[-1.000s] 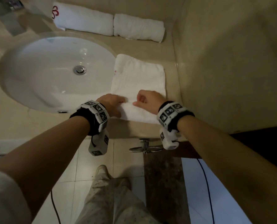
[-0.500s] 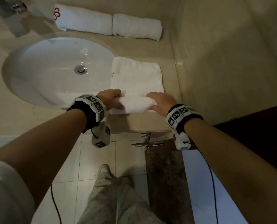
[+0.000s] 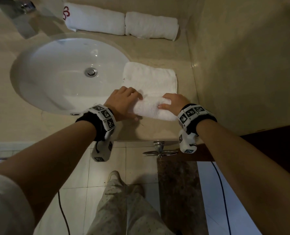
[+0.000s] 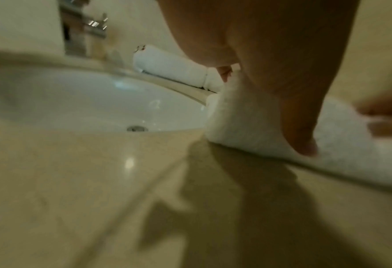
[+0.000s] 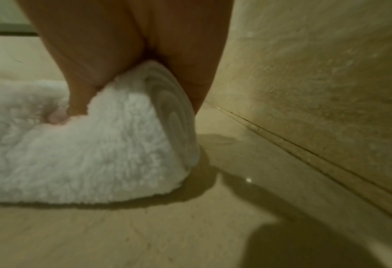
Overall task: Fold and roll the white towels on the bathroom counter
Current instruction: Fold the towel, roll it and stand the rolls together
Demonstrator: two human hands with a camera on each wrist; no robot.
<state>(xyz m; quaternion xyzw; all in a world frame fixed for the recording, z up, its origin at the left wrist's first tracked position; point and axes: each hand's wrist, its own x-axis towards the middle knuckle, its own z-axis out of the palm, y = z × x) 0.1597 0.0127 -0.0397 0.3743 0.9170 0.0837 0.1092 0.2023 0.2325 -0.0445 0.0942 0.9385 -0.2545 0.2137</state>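
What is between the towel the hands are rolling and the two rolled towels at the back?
Only bare beige counter lies between the half-rolled towel and the two finished rolls; the sink sits off to the left. The head view shows it.

My head camera looks steeply down over the table (image 3: 39, 126) and sink (image 3: 59, 78). Both wrist cameras sit low and close, facing forward; all three share the half-rolled towel (image 3: 151, 109).

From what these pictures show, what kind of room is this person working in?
Most likely a bathroom, perhaps in a hotel. A white sink with a drain is set into a beige counter, a metal faucet stands behind it, and two rolled white towels lie along the back wall.
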